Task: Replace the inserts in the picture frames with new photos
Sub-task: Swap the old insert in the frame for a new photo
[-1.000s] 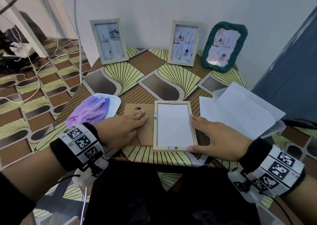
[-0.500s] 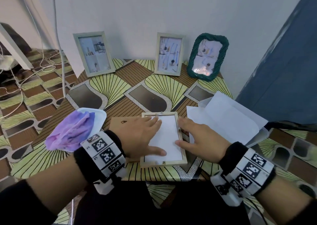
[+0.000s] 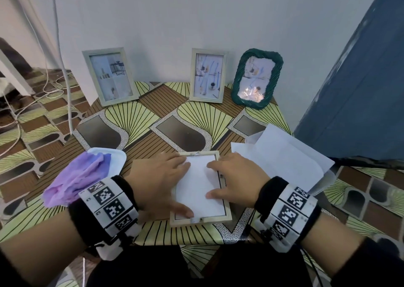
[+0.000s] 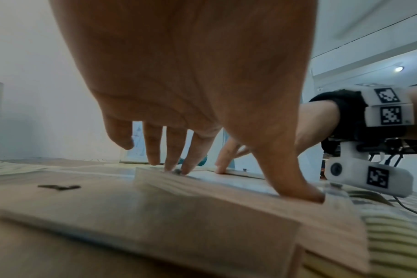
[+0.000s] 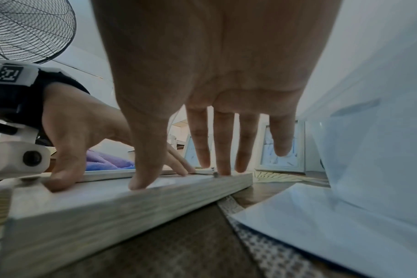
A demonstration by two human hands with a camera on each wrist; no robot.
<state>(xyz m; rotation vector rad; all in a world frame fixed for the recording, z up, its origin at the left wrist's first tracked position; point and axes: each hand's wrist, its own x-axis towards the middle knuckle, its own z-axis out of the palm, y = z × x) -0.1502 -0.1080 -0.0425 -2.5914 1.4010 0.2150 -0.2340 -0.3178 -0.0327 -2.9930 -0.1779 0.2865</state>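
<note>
A pale wooden picture frame (image 3: 226,215) lies face down near the table's front edge, with a white sheet (image 3: 197,188) lying in its opening. My left hand (image 3: 159,181) lies flat over the frame's left side, thumb and fingertips (image 4: 171,167) pressing on the white sheet. My right hand (image 3: 234,180) rests on the right side, its straight fingers (image 5: 223,165) and thumb touching the sheet. A brown backing board (image 3: 136,166) lies partly under my left hand. Three frames stand against the wall: a pale one (image 3: 109,75) at left, a pale one (image 3: 208,77) in the middle, a green one (image 3: 256,81) at right.
A purple cloth (image 3: 76,177) lies on a white tray (image 3: 113,157) at the left. Loose white sheets (image 3: 279,157) lie to the right of the frame. A blue surface (image 3: 358,89) stands at the right, cables (image 3: 59,68) hang at the left, a fan (image 5: 29,30) behind.
Both hands moved inward from the frame's sides onto the white sheet. The left hand left the backing board and now presses on the sheet. The head view shifted.
</note>
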